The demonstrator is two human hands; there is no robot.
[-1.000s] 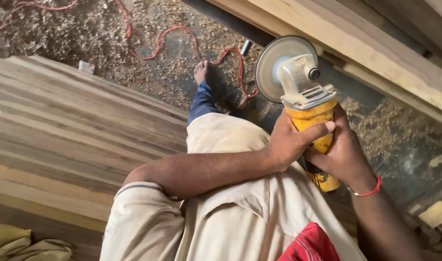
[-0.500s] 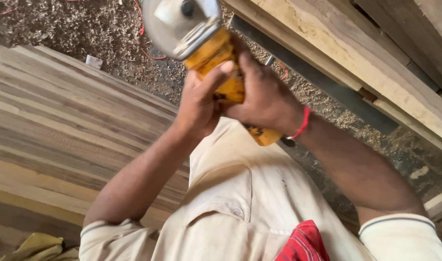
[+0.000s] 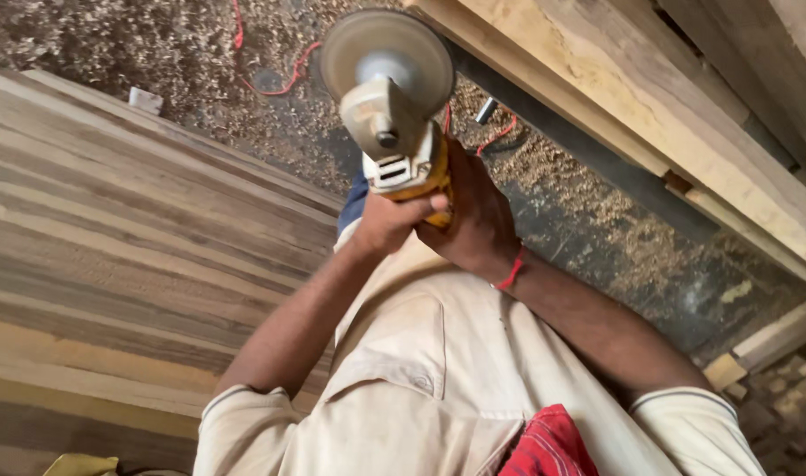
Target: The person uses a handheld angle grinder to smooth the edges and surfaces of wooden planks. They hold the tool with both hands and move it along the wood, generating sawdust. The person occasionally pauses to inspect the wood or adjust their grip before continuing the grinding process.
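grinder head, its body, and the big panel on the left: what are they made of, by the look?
Grinder head: looks like cast metal, dull grey with a matt sheen. Body, gripped by the left hand and right hand: probably yellow plastic, scuffed; mostly hidden. Disc: pale grey and flat; material unclear. Panel: bare wood, glued strips with visible grain, apparently unfinished.

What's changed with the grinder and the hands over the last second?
The yellow angle grinder with the grey disc swung from the right, up to the top edge half a second ago, and now sits top centre, disc facing the camera. Both the left hand and the right hand kept their grip on its body. The striped wooden panel and the red cable lie as before.
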